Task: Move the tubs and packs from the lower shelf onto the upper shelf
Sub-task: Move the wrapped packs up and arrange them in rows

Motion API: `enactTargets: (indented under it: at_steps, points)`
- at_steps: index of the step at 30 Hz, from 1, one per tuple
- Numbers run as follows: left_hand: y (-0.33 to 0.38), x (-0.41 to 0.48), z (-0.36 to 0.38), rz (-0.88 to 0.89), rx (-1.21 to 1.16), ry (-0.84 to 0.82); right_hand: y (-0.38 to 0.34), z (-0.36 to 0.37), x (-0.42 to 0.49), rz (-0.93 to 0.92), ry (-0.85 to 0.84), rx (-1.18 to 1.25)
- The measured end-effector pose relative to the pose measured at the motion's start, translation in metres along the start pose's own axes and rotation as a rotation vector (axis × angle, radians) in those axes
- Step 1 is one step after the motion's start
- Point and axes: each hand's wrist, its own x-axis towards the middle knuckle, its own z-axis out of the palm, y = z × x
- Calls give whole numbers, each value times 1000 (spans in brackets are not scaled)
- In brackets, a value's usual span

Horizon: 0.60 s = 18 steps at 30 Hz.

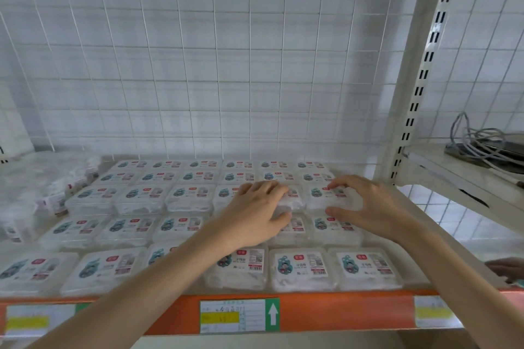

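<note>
A white wire grid panel (198, 51) backs the shelf (377, 238), whose orange front edge (340, 312) carries a price label (232, 316) with a yellow band, handwriting too blurred to read, and a white up-arrow on green beside it; two more yellow-banded labels sit toward the left and right ends of that edge. Clear tubs (302, 269) cover most of the shelf in neat rows from front edge to back, each lid bearing a sticker with a red logo, a teal cartoon figure, small illegible print and a barcode. Soft white packs (54, 195) lie heaped in the back left corner. A slotted upright post (416, 88) stands at the right edge, with a cable coil (482, 142) on the neighbouring shelf. The left hand (255, 212) lies spread, palm down, on a tub in the middle rows. The right hand (371, 204) is open, thumb and fingers curved around a tub near the right edge, fingertips touching it, not clamped.
</note>
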Motion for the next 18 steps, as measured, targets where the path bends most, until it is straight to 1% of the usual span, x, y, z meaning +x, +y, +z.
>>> enactTargets:
  at_steps: [3,5,9,14,18]
  points:
    - [2,-1,0,-13,-1,-11,-2,-2,-2,-52,16,-98]
    - [3,-1,-1,-19,-5,-15,-1,2,-2,-66,34,-63]
    - [5,-2,-1,-29,-4,-24,6,10,-1,-67,9,28]
    - [8,-3,-2,-50,-5,-34,5,11,-1,-75,-6,38]
    - [8,-3,-2,-134,3,-34,1,10,-4,-90,-19,34]
